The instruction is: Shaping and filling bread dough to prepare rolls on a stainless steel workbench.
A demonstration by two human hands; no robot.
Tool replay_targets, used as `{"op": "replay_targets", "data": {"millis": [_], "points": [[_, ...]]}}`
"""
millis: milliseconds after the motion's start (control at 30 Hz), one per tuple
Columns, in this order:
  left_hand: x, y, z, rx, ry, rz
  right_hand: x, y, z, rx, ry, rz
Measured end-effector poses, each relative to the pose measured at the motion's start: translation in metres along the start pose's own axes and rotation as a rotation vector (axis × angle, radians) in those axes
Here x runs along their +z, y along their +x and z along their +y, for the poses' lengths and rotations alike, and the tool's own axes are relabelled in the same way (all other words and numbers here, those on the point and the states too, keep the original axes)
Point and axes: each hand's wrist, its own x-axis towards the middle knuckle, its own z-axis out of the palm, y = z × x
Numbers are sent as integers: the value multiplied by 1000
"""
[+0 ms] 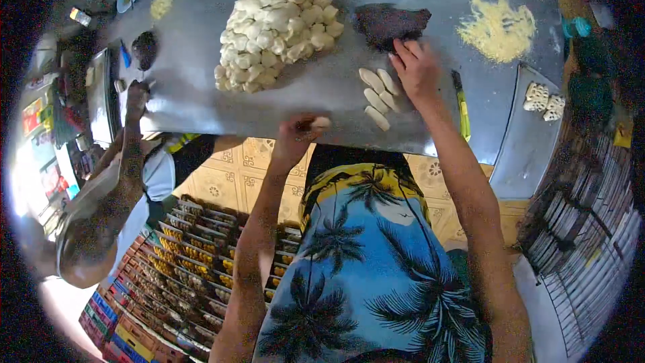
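My left hand (295,138) is closed round a small pale dough piece (321,123), just over the table's near edge. My right hand (418,70) reaches to the near edge of a dark brown mound of filling (386,25), its fingers bent together and pinching there; how much they hold is hidden. Left of my right wrist, several oval flattened dough pieces (376,99) lie in two rough rows. A large heap of pale dough balls (279,30) stands farther back, left of the filling.
Yellowish crumbs (497,29) lie at the right; a tray (524,138) with dotted buns (544,101) is beyond. A yellow-green tool (463,107) rests near my right forearm. At left, a co-worker's hand (138,94) is near another dark mound (144,50). Loaded racks (195,249) stand lower left.
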Motion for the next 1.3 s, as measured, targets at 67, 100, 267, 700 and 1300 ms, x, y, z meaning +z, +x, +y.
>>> {"op": "replay_targets", "data": {"millis": [67, 100, 267, 700, 1300], "points": [[7, 5, 4, -111, 154, -109, 9, 1, 0, -3, -55, -57], [15, 6, 5, -98, 175, -58, 13, 1, -1, 17, -48, -24], [54, -1, 12, -21, 157, -82, 13, 22, 3, 26, -72, -53], [114, -1, -29, -108, 71, 23, -58, -144, -88, 323, 565, -418], [102, -27, -30, 408, 715, 28, -45, -150, -117, 150, 202, -420]]}}
